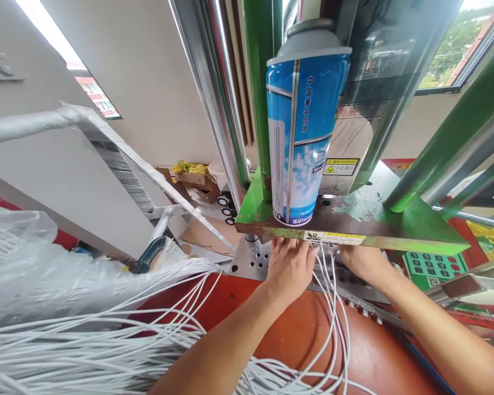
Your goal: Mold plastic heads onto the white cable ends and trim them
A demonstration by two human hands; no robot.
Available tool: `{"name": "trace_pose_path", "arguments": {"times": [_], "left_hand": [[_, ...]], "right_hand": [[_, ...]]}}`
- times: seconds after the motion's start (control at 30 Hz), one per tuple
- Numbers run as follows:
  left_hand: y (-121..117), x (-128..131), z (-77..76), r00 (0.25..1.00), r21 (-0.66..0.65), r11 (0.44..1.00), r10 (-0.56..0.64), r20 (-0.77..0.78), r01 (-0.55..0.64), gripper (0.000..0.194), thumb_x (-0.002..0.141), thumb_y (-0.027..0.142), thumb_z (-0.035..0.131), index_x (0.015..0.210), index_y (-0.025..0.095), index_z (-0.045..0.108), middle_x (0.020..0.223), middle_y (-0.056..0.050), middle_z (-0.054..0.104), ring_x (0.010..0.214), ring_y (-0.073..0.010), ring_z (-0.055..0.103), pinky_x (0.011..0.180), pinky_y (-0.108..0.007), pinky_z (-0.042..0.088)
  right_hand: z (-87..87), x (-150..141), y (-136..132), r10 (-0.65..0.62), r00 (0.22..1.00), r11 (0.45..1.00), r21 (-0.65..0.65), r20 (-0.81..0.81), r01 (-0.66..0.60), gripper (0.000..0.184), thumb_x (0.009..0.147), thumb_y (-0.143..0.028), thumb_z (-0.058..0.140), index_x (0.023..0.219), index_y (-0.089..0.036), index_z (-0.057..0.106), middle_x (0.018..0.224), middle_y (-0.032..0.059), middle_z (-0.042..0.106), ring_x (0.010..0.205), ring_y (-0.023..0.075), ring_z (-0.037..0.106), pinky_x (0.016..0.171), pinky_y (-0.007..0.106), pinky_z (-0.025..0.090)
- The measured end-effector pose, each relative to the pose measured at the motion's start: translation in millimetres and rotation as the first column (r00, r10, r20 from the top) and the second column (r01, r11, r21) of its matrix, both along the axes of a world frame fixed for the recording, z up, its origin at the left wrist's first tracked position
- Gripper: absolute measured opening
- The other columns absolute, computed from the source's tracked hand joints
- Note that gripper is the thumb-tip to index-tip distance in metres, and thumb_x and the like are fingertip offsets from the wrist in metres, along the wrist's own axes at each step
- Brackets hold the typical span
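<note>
My left hand (pixel 290 266) reaches under the front edge of a green machine plate (pixel 420 227). Its fingers are bent and close together, with the tips out of sight, so what they grip is hidden. Just right of its thumb, several thin white cables (pixel 334 307) run up between my hands to the metal bed (pixel 247 260). My right hand (pixel 360 260) is under the same plate on the other side of these cables; its fingers are covered. Directly above my left hand, a blue and white spray can (pixel 302 131) stands upright on the plate.
A large heap of white cables (pixel 86 345) spreads across the lower left, over a red-orange surface (pixel 300 318). Chrome columns (pixel 208 82) and green posts rise around the plate. A green button panel (pixel 434 266) lies right. A plastic-wrapped rail (pixel 119 148) stands left, with cardboard boxes (pixel 197 181) behind.
</note>
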State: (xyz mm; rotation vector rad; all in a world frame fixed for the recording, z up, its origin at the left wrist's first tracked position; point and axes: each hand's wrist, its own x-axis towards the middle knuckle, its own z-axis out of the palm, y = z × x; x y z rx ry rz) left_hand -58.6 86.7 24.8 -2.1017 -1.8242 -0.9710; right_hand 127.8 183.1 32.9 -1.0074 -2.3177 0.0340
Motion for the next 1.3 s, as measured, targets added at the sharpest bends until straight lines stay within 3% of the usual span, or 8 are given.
{"name": "trace_pose_path", "arguments": {"times": [0.2,0.33,0.5,0.7,0.83,1.0,1.17,1.3], "left_hand": [[4,5,-8.0,0.994,-0.090,0.995,-0.041,0.103,0.050,0.026,0.107,0.039,0.053,0.108,0.022,0.072,0.106,-0.012,0.076,0.112,-0.0325,0.068,0.104,-0.053,0.050],[7,5,-14.2,0.989,-0.022,0.999,0.037,0.145,-0.034,0.040,0.098,0.047,0.067,0.129,0.022,0.065,0.120,-0.015,0.074,0.125,-0.0379,0.062,0.112,-0.060,0.045],[7,6,-21.5,0.978,-0.052,0.991,0.129,0.162,-0.122,0.042,0.090,0.025,0.069,0.130,0.020,0.061,0.129,-0.017,0.069,0.128,-0.0402,0.060,0.109,-0.063,0.047],[7,0,-19.8,0.972,-0.132,0.981,0.166,0.167,-0.144,0.035,0.083,0.016,0.064,0.118,0.015,0.061,0.116,-0.020,0.069,0.117,-0.0397,0.063,0.106,-0.061,0.048],[4,-2,-16.1,0.973,-0.123,0.983,0.153,0.172,-0.133,0.034,0.089,0.024,0.065,0.121,0.015,0.060,0.117,-0.020,0.069,0.117,-0.0395,0.063,0.106,-0.060,0.048],[4,-2,-12.6,0.955,-0.161,0.964,0.238,0.177,-0.210,0.017,0.100,0.023,0.056,0.113,0.014,0.064,0.109,-0.019,0.071,0.114,-0.0380,0.066,0.102,-0.057,0.049],[7,-3,-9.9,0.954,-0.201,0.952,0.263,0.147,-0.231,0.015,0.098,0.017,0.058,0.109,0.012,0.066,0.107,-0.019,0.072,0.112,-0.0369,0.067,0.099,-0.053,0.051],[6,-3,-9.4,0.955,-0.203,0.953,0.258,0.149,-0.226,0.016,0.100,0.022,0.058,0.110,0.013,0.066,0.108,-0.020,0.073,0.116,-0.0382,0.066,0.099,-0.054,0.052]], "right_hand": [[-18.0,9,-39,-0.065,0.992,0.996,0.066,0.112,0.058,0.030,0.108,-0.030,0.043,0.108,-0.018,0.071,0.103,0.0151,0.075,0.100,0.0329,0.068,0.090,0.048,0.051],[-10.5,4,-36,-0.058,0.979,0.995,0.095,0.194,0.040,0.028,0.105,-0.028,0.047,0.102,-0.018,0.073,0.097,0.0144,0.077,0.093,0.0310,0.069,0.086,0.043,0.048],[-2.6,-4,-32,-0.046,0.960,0.994,0.112,0.275,0.015,0.027,0.099,-0.018,0.049,0.098,-0.017,0.076,0.090,0.0144,0.078,0.079,0.0285,0.070,0.074,0.038,0.046],[-8.9,-18,-27,-0.012,0.948,0.992,0.120,0.317,-0.027,0.037,0.090,-0.007,0.046,0.106,-0.017,0.078,0.101,0.0160,0.080,0.085,0.0290,0.072,0.082,0.040,0.052],[-5.3,-26,-25,-0.011,0.947,0.992,0.124,0.321,-0.031,0.042,0.093,-0.010,0.044,0.120,-0.017,0.075,0.108,0.0170,0.079,0.094,0.0310,0.073,0.088,0.044,0.054],[1.0,-37,-26,0.004,0.934,0.991,0.124,0.357,-0.051,0.035,0.096,-0.016,0.044,0.111,-0.013,0.075,0.107,0.0209,0.077,0.094,0.0330,0.071,0.086,0.044,0.053],[2.3,-43,-27,0.008,0.920,0.993,0.103,0.391,-0.053,0.034,0.095,-0.013,0.043,0.105,-0.010,0.075,0.086,0.0176,0.074,0.077,0.0281,0.067,0.075,0.038,0.050],[4.8,-45,-27,0.022,0.921,0.993,0.101,0.388,-0.066,0.035,0.097,-0.015,0.043,0.114,-0.010,0.073,0.095,0.0181,0.074,0.086,0.0284,0.066,0.082,0.039,0.049]]}}
